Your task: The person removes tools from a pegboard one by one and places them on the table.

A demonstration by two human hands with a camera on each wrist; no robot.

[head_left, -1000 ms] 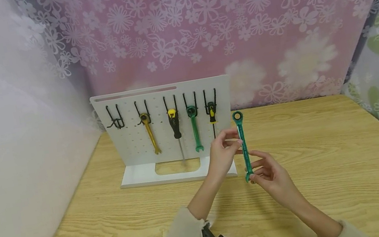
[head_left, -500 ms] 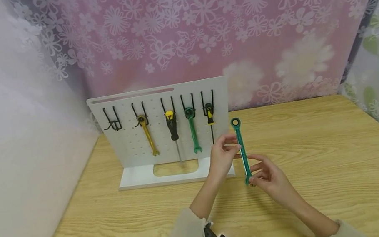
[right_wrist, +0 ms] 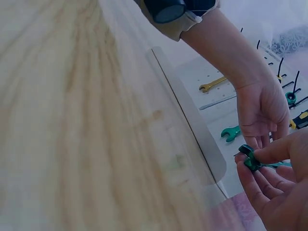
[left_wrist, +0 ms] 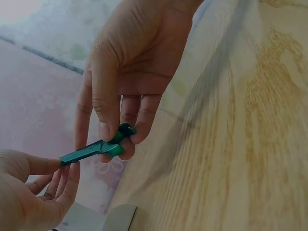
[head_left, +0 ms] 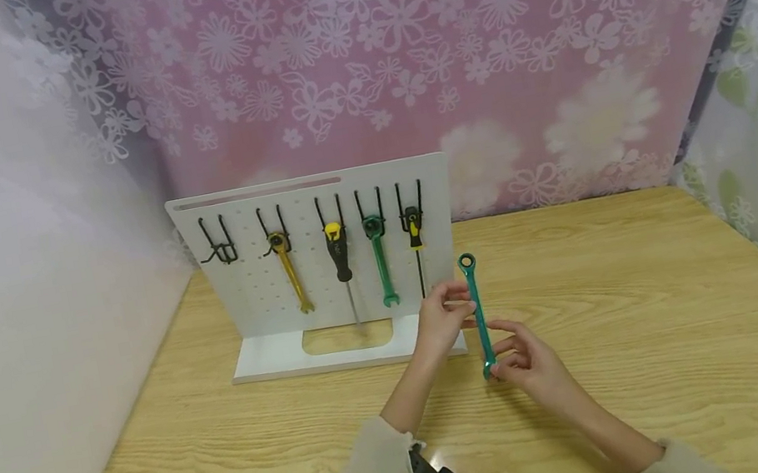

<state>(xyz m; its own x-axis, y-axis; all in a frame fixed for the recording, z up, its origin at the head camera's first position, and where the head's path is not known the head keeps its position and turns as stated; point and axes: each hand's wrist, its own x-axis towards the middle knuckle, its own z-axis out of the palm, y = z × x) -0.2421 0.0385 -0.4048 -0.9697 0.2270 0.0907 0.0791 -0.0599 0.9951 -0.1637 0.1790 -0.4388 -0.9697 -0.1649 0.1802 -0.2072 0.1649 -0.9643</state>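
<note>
A green combination wrench (head_left: 481, 320) stands nearly upright in the air, just right of the pegboard, ring end up. My left hand (head_left: 443, 320) pinches its shaft around the middle between thumb and fingers. Lower down, my right hand (head_left: 529, 362) pinches the open-jaw end with thumb and fingertips. In the left wrist view the wrench's forked end (left_wrist: 113, 147) shows between the right thumb and fingers, and the left hand (left_wrist: 38, 187) grips farther along. From the right wrist the same forked end (right_wrist: 250, 158) sits at the right hand's (right_wrist: 279, 183) fingertips.
A white pegboard (head_left: 252, 293) stands on the wooden table (head_left: 668, 321). On its black hooks hang a yellow wrench (head_left: 291, 273), a large screwdriver (head_left: 339, 256), another green wrench (head_left: 382, 261) and a smaller screwdriver (head_left: 413, 230). The leftmost hook (head_left: 219, 248) holds nothing.
Both hands and the wrench have sunk slightly in the head view and drifted a little left. The pegboard also shifts slightly left in view. Both hands keep their hold.
</note>
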